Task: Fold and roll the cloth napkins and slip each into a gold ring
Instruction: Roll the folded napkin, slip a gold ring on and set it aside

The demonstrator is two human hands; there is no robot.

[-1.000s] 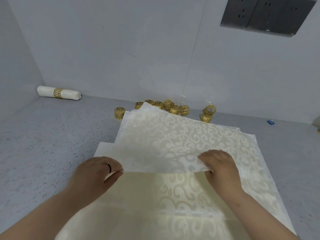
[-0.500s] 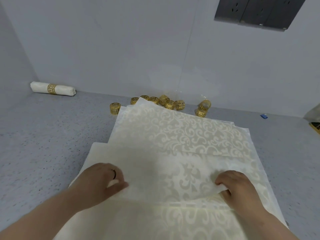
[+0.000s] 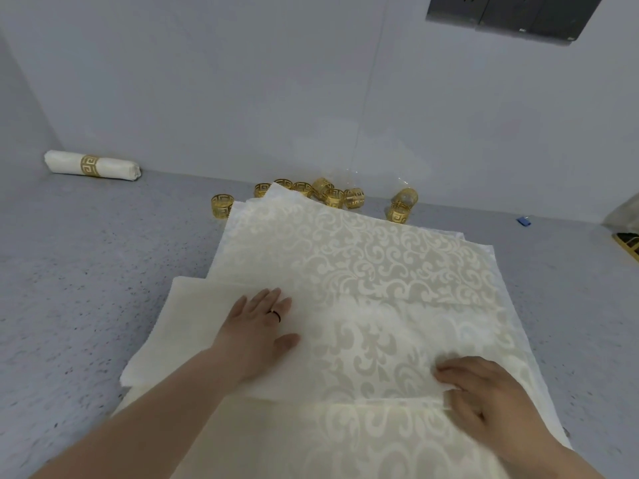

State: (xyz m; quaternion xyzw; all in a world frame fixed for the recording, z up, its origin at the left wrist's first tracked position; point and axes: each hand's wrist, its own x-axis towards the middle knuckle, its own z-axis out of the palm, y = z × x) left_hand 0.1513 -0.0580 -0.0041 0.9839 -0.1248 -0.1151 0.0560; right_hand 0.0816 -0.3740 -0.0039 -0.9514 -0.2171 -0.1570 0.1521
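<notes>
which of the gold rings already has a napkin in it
The gold ring at far left by the wall, wrapped around the rolled white cloth napkin. The other gold rings sit empty behind the napkin stack.

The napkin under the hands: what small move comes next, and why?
Probably smoothing the fold flat. The left hand lies open on the napkin, and the right hand pinches its folded edge, which looks slightly rumpled there. Rolling would likely follow.
</notes>
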